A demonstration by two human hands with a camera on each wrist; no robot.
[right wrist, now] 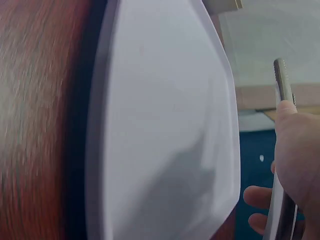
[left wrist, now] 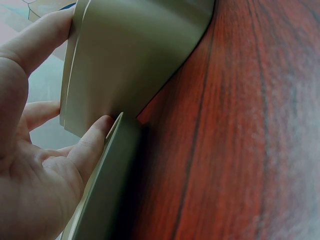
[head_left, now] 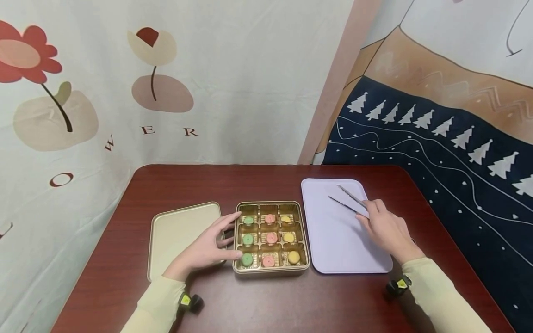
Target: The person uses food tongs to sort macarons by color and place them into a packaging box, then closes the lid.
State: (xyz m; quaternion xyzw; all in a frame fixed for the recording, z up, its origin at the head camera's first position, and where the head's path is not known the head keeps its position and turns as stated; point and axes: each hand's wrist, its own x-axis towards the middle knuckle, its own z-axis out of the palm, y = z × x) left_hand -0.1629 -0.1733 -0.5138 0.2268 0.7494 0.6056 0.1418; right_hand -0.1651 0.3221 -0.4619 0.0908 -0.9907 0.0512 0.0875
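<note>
A gold tin holds a divided insert with three columns of small round sweets: green, pink and yellow. My left hand rests its spread fingertips and thumb against the tin's left side; in the left wrist view the fingers touch its smooth outer wall. My right hand grips a pair of metal tongs over the lilac tray. The tongs' serrated tips stand apart with nothing between them, pointing to the far left.
The tin's lid lies on the table left of the tin, partly behind my left hand. The tray sits just right of the tin. All stand on a dark red wooden table, with a printed curtain behind it.
</note>
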